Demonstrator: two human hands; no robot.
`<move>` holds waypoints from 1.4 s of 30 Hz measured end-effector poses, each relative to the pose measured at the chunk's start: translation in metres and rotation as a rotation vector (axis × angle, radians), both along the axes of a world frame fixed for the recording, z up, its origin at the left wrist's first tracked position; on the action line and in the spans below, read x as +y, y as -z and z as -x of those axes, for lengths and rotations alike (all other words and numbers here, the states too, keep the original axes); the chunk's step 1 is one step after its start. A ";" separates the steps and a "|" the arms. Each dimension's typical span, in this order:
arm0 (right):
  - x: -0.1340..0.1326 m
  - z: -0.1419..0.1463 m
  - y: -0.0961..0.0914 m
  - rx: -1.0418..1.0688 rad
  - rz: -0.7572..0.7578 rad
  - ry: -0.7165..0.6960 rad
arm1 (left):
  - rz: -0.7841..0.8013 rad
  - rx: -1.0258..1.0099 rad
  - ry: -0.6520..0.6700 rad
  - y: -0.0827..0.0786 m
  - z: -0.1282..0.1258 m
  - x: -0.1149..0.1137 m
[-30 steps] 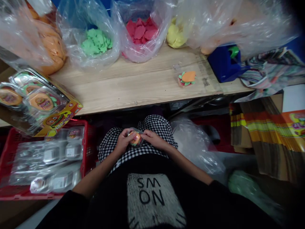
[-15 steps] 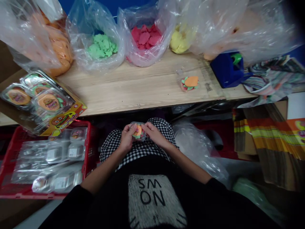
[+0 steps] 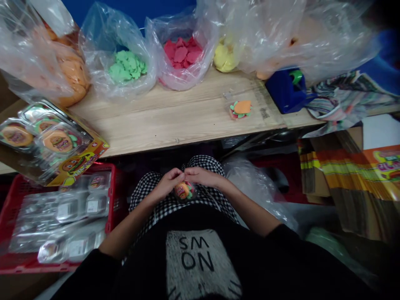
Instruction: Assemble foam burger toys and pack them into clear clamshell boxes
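Over my checkered lap, both hands grip a small clear plastic case with a burger-shaped toy [image 3: 183, 191] inside. My left hand [image 3: 167, 182] curls over its left and top edge. My right hand [image 3: 201, 176] presses on the top from the right, fingertips meeting the left ones. The case is tipped toward me, its orange and green contents showing below the fingers. A loose burger-shaped piece [image 3: 240, 109] lies on the wooden table [image 3: 175, 118] ahead.
Clear bags of orange [image 3: 67, 68], green [image 3: 126, 66], red [image 3: 181, 52] and yellow [image 3: 225, 56] pieces line the table's back. A display box of packed burger cases [image 3: 46, 139] sits at left above a red basket [image 3: 59, 208] of cases. A blue tape dispenser [image 3: 286, 89] and flat cartons [image 3: 350, 183] are at right.
The case has turned in my hands, from facing up between the fingers to lying lower under them. Both hands closed over its top and my fingertips came together.
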State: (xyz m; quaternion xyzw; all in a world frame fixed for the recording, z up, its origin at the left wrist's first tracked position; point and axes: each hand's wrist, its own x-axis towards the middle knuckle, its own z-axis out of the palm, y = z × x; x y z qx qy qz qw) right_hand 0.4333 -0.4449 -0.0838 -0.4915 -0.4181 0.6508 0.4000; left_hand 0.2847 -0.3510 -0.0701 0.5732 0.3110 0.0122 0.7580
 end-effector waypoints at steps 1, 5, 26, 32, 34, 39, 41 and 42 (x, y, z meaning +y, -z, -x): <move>0.001 0.002 0.002 -0.008 -0.005 -0.005 | -0.007 0.012 -0.015 0.003 0.001 -0.002; 0.000 0.013 0.008 -0.057 0.014 0.075 | 0.036 0.063 -0.089 0.015 0.009 -0.009; -0.024 0.041 -0.001 -0.192 -0.040 0.090 | -0.285 0.145 -0.042 -0.001 0.064 -0.005; -0.022 0.039 -0.002 -0.229 -0.074 -0.001 | -0.378 0.144 0.032 -0.005 0.074 -0.007; -0.019 0.037 -0.006 -0.279 -0.109 -0.033 | -0.455 0.120 0.125 -0.009 0.074 -0.001; -0.010 0.036 -0.014 -0.434 -0.252 -0.114 | -0.597 -0.027 0.492 -0.018 0.064 0.027; -0.008 0.037 -0.015 -0.460 -0.310 -0.141 | -0.596 -0.096 0.573 -0.017 0.059 0.035; -0.007 0.037 -0.016 -0.466 -0.331 -0.151 | -0.587 -0.124 0.587 -0.016 0.056 0.036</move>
